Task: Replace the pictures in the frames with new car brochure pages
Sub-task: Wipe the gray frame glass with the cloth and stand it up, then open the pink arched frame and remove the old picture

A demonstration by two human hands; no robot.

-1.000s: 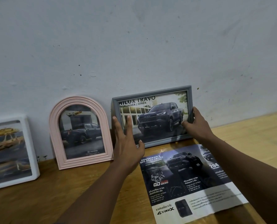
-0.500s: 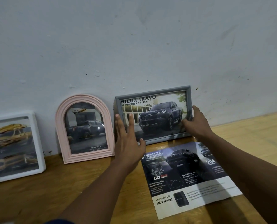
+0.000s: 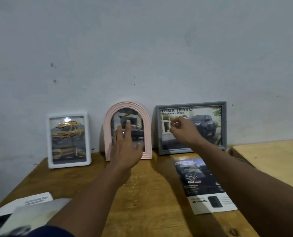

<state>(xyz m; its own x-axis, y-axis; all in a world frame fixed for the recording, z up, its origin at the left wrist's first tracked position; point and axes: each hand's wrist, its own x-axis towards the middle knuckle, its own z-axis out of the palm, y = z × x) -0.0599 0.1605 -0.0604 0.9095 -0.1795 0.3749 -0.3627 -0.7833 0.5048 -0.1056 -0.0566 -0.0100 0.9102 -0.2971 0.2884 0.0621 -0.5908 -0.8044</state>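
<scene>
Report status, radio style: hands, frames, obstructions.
Left hand open, fingers straight before pink arched frame. Right hand curled, empty, before grey frame. Loose brochure page flat on table below it. Nothing blocking.

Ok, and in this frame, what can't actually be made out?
1. Head view: the left hand covers much of the picture in the pink arched frame; contact with it is unclear.
2. The right hand hides part of the grey frame; motion blur hides whether its curled fingers pinch anything.
3. Small print on the brochure page is blurred.
4. The papers at bottom left are blurred and cut by the edge.
</scene>
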